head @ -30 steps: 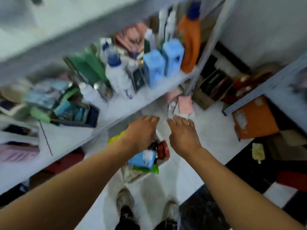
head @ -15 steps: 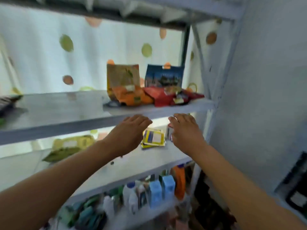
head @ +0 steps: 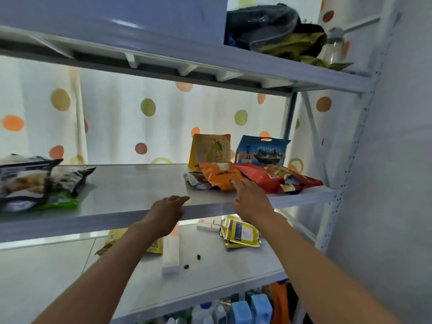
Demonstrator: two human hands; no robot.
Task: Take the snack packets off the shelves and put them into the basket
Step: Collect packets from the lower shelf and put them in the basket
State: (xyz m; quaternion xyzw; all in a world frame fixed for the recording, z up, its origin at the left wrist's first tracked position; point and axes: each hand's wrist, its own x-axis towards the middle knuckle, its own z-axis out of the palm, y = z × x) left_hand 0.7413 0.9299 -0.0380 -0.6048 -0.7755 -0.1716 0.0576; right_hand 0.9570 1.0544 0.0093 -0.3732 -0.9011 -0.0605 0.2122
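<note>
On the middle shelf (head: 140,190) lie an orange snack packet (head: 221,175), a red packet (head: 278,178) and a silvery packet (head: 196,182). Behind them stand a tan pear packet (head: 210,149) and a blue packet (head: 261,150). My right hand (head: 250,198) reaches over the shelf edge, fingertips touching the orange packet's near corner, holding nothing. My left hand (head: 167,211) hovers at the shelf's front edge, fingers relaxed and empty. The basket is out of view.
Black, white and green packets (head: 32,181) lie at the shelf's left end. The shelf below holds yellow sachets (head: 240,233), a yellow-brown packet (head: 154,246) and a long white box (head: 171,251). Bottles (head: 243,309) stand lower down. A dark bag (head: 264,26) sits on top. A wall is at the right.
My view swung up from the floor and basket to the shelves. Both hands rose to the middle shelf, and the right hand reached onto it to touch the orange packet.
</note>
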